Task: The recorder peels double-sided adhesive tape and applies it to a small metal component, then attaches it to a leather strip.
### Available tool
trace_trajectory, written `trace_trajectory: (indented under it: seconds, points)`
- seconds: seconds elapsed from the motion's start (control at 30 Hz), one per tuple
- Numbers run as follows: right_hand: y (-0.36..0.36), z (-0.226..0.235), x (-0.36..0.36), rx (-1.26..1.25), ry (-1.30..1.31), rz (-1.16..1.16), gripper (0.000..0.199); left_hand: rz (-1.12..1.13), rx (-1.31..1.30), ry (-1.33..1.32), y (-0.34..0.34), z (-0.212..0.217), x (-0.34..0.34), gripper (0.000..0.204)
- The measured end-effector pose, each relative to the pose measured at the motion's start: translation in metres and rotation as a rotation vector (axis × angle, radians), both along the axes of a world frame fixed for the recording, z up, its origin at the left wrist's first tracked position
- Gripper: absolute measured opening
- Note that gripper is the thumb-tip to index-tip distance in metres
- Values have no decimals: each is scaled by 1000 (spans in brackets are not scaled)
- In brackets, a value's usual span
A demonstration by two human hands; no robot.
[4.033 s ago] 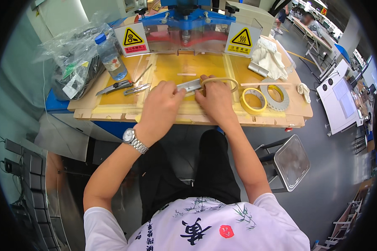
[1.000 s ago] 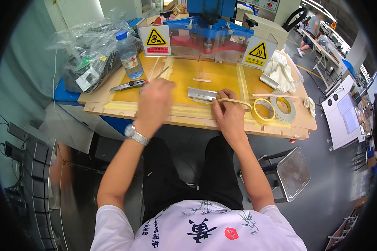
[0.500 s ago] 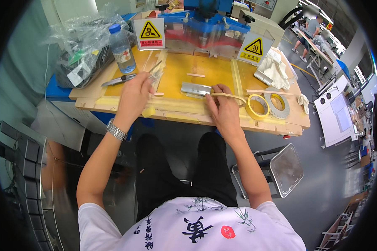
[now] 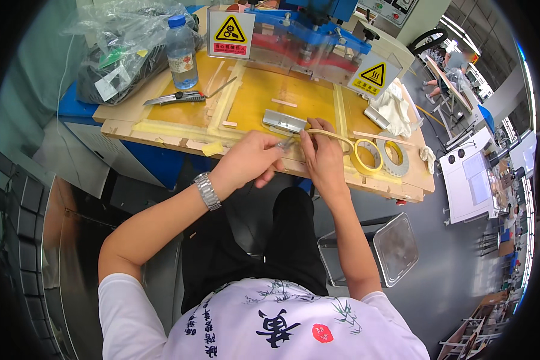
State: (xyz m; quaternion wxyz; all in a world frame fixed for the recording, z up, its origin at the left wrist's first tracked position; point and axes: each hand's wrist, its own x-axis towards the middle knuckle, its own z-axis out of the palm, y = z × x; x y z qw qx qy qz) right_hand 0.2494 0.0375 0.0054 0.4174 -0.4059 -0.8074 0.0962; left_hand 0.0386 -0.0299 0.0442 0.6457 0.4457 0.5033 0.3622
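My left hand (image 4: 252,161) is pinched on a small shiny, see-through piece (image 4: 286,144) at the table's front edge, close to my right fingers. Its exact kind is unclear. My right hand (image 4: 325,153) is closed on a curved tan band (image 4: 336,137) that arcs over its fingers toward the tape rolls. Just beyond the right fingertips lies a silver metal angle piece (image 4: 284,120) with small holes. A yellow tape roll (image 4: 367,157) and a grey-sided tape roll (image 4: 394,159) lie right of that hand.
A utility knife (image 4: 174,98), a thin stick (image 4: 222,87) and a water bottle (image 4: 182,57) stand or lie left. Warning signs (image 4: 232,35) flank a blue press (image 4: 327,30) behind. White cloth (image 4: 396,108) lies right; a stool (image 4: 396,249) stands below.
My left hand has moved right and toward me, bringing the see-through piece from the table's left part to beside my right hand. My right hand stays by the metal piece with the band.
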Motion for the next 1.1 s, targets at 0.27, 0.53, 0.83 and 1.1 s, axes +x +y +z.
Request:
trace_trajectory:
  seconds: [0.27,0.53,0.83,1.1]
  points:
    - [0,-2,-2,3,-7,-10,39,-3,329,466,6,-8,-16,35]
    - [0,-3,-3,58,-3,-4,38,141,-318,-327,19,6,-4,27]
    - [-1,-3,-4,-19,38,-16,39,115,-398,-387,28,1,8,34]
    - [1,-6,-5,-2,69,-21,38,46,-474,-342,32,5,5,37]
